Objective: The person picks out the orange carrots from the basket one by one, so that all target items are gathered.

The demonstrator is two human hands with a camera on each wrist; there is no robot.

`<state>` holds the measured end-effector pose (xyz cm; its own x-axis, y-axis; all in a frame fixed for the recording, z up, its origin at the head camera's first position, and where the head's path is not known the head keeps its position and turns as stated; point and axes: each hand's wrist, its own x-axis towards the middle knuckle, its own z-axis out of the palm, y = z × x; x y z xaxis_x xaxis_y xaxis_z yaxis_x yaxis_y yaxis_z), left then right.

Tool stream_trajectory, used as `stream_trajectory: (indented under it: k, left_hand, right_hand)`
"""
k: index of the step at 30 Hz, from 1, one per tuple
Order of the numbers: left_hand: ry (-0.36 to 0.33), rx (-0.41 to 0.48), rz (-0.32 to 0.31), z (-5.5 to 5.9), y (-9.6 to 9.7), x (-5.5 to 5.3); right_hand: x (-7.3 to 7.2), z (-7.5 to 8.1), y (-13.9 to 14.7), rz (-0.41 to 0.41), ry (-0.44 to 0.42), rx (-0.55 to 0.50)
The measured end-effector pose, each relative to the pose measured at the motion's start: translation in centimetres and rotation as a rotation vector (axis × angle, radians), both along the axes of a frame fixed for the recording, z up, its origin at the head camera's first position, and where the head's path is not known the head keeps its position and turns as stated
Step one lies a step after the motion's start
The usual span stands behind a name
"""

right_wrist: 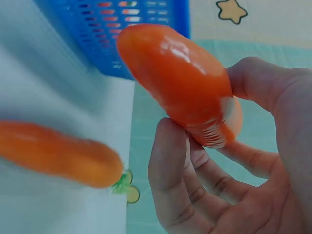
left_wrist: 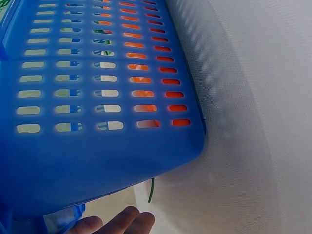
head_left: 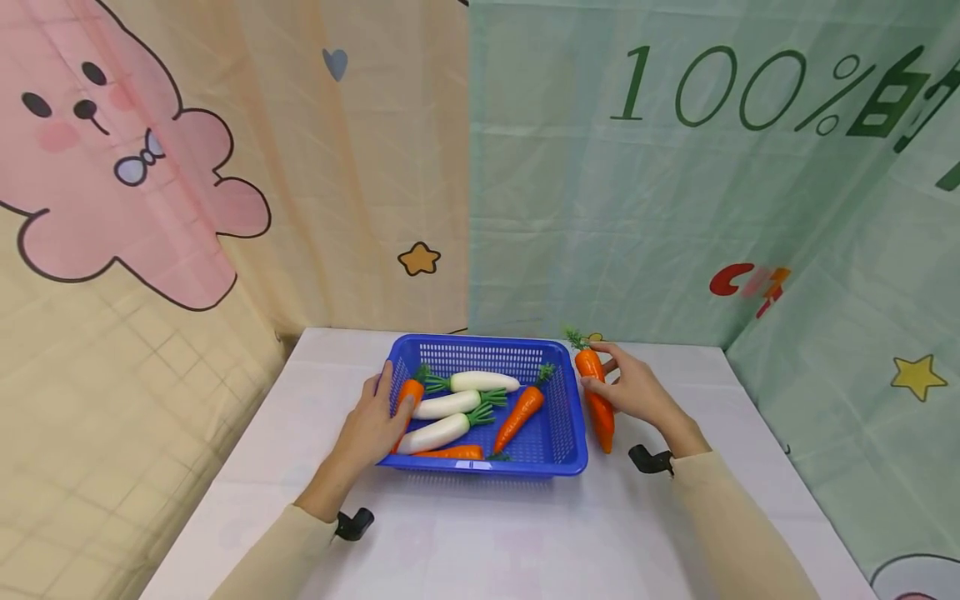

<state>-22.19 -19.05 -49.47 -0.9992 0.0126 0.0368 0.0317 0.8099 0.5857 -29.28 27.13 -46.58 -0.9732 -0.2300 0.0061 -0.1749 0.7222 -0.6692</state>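
nearest to us, two pale sleeves (head_left: 273, 558) reach in, a small black device (head_left: 354, 525) at each wrist, both short of the blue basket (head_left: 525, 468). we see the left hand (head_left: 375, 421) at the basket's left rim, gripping it with the thumb inside and the fingers outside; it hides part of the left-end carrot (head_left: 411, 390). beyond the basket's right rim, the right hand (head_left: 636, 387) is closed to a narrow pinch, thumb and fingertips round the held carrot (right_wrist: 178, 73). in the right wrist view we find a second loose carrot (right_wrist: 58, 153) on the table, also right of the basket; the head view overlaps the pair, so we cannot tell where one ends.

inside the basket, from its near side to its far side, we see a front carrot (head_left: 453, 452) along the near wall, then three white radishes, near (head_left: 437, 433), middle (head_left: 447, 405) and far (head_left: 485, 381), with green tops. an inner carrot (head_left: 520, 418) lies slanted toward the basket's right side. the white table (head_left: 480, 542) spreads round the basket, and behind it hang a beige curtain (head_left: 375, 167) and a green curtain (head_left: 600, 208).
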Motion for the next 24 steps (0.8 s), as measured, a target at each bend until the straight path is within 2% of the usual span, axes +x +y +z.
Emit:
stream_trajectory:
  k: [11, 24]
  left_hand:
    - [0.020, 0.003, 0.003, -0.1, 0.0, 0.1]
    - [0.008, -0.006, 0.008, 0.0, 0.1, 0.0]
  right_hand:
    - [0.7, -1.8, 3.6, -0.092, -0.050, 0.005]
    - [-0.5, -4.7, 5.6, -0.147, -0.132, 0.058]
